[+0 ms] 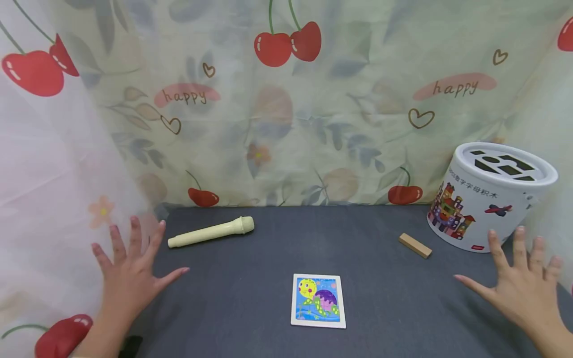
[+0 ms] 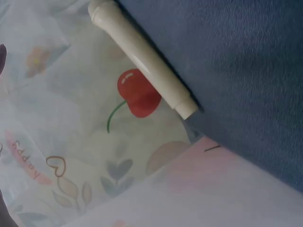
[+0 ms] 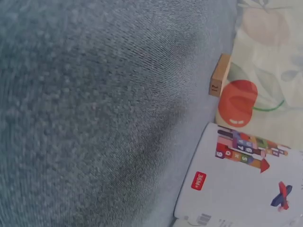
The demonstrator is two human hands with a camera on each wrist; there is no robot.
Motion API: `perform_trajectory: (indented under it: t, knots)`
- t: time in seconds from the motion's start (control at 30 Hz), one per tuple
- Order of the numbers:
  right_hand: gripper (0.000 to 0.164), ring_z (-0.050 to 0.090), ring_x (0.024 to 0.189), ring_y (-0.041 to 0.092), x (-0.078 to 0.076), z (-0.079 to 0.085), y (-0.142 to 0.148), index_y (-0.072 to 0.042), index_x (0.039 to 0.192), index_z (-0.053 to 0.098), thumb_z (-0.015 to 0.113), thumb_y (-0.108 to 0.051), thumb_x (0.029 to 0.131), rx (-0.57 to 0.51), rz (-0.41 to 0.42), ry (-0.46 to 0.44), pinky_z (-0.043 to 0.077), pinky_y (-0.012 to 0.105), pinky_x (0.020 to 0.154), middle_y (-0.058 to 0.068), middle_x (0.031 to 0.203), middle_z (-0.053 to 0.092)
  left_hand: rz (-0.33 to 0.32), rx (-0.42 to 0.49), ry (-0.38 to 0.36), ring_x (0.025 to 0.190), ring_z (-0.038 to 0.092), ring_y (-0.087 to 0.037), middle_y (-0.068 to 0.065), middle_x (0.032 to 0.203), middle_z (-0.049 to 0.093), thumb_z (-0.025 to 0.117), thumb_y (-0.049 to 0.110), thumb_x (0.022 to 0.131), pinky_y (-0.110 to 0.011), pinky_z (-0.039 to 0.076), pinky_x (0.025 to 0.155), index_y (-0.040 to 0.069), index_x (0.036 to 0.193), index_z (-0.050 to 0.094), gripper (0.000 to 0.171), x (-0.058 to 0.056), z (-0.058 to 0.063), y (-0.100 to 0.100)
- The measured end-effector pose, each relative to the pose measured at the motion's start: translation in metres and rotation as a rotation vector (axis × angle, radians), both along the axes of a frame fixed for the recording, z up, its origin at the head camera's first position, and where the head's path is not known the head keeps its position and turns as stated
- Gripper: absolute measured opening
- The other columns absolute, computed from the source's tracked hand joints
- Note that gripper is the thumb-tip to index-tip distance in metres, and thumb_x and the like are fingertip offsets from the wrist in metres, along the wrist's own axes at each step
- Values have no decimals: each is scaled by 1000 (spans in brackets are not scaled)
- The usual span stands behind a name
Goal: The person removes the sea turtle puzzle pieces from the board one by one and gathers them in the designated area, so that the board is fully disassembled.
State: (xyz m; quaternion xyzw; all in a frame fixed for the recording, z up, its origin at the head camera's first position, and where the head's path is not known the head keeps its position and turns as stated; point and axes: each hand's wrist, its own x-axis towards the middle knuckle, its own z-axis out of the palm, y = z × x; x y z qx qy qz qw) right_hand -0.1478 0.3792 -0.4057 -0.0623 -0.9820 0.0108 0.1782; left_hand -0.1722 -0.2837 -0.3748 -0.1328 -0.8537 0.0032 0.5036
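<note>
My left hand (image 1: 130, 276) is held up with its fingers spread and nothing in it, left of the cream toy microphone (image 1: 212, 232). That microphone (image 2: 144, 59) also shows in the left wrist view. On the right, my right hand (image 1: 521, 286) has its fingers spread too and holds nothing. In the head view its fingertips overlap the lower part of a white bucket (image 1: 481, 204) with shape holes in the lid. A small wooden block (image 1: 415, 245) lies left of the bucket. Between the hands lies a square turtle picture puzzle (image 1: 318, 301) in a white frame.
A dark grey cloth (image 1: 250, 298) covers the table. Behind it hangs a curtain (image 1: 286, 149) printed with cherries, and similar cloth (image 1: 53, 164) closes off the left side. A small black thing (image 1: 131, 346) shows beside my left forearm.
</note>
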Motion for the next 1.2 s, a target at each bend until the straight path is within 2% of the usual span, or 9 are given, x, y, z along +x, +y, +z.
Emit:
perform_trajectory:
  t: [0.13,0.3,0.6,0.8,1.03,1.13,1.2]
  knots:
    - [125,-24,134,50,-2,-2,-5,-25,146,-19,59,-78,64,7,10,-4,-10,71,102,20,148,-30,-9,6,-49,145,-10,-28,-7,158,6,22,85,76,-65,-8,107,25,144,37,92,-1,-5,5]
    - [126,-24,137,45,-5,-3,-13,-26,147,-18,62,-76,63,14,42,23,-8,71,103,17,150,-28,7,-17,-109,145,-12,-31,-12,158,6,16,85,76,-62,-11,108,23,143,37,94,-1,-7,10]
    - [124,-27,136,43,-13,-7,-27,-27,147,-17,61,-76,64,2,74,4,-14,68,104,19,151,-25,-16,-36,-136,145,-12,-32,-13,158,3,15,86,76,-57,-16,109,22,144,36,95,-4,-7,20]
    - [121,-25,138,40,-18,-9,-38,-30,148,-13,64,-72,65,-6,149,45,-13,67,104,12,153,-26,-33,-51,-140,145,-13,-30,-11,158,2,16,86,75,-55,-17,109,23,143,37,95,-11,-9,27]
    - [119,-23,139,39,-27,-9,-58,-30,149,-11,65,-71,66,-26,202,62,-13,67,105,10,154,-25,-25,-58,-322,143,-14,-36,-11,158,-5,11,89,72,-61,-14,108,26,148,24,100,-11,-16,40]
    - [117,-21,140,39,-30,-11,-67,-30,149,-9,63,-72,67,-27,219,57,-13,66,105,11,154,-23,-35,-61,-381,143,-14,-36,-10,158,-8,10,89,71,-64,-12,107,30,150,16,98,-10,-20,47]
    - [116,-19,141,39,-32,-11,-73,-31,149,-9,62,-72,68,-32,229,47,-12,66,106,12,155,-19,-39,-64,-407,143,-13,-36,-10,158,-9,14,89,72,-65,-10,107,32,150,13,97,-10,-22,51]
